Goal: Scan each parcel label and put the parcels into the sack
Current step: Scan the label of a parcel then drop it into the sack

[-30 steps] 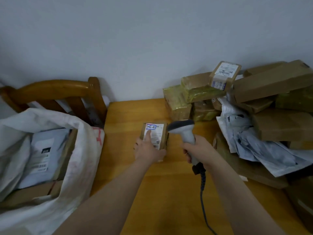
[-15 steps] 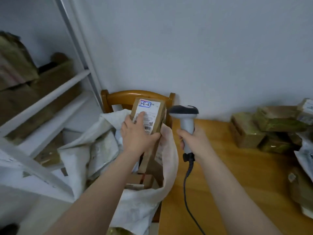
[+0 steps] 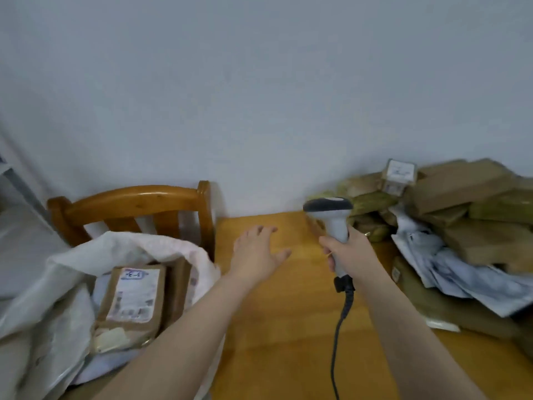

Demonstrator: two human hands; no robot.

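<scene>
A brown labelled parcel (image 3: 131,301) lies inside the open white sack (image 3: 60,287) at the lower left, label up. My left hand (image 3: 256,252) is empty, with fingers spread above the wooden table (image 3: 277,327), to the right of the sack. My right hand (image 3: 344,252) grips the handle of a grey barcode scanner (image 3: 331,217), whose head points toward the far left; its cable hangs down toward me. A heap of brown and green parcels (image 3: 467,197) with grey mailer bags (image 3: 450,269) fills the table's right side.
The sack sits on a wooden chair (image 3: 135,203) against the table's left edge. A small labelled box (image 3: 399,173) tops the heap at the back. A plain wall stands behind, and a metal shelf post (image 3: 17,180) shows at the far left.
My left hand has let go of the labelled parcel, which now lies in the sack, and moved right over the table. The view has swung back to the right.
</scene>
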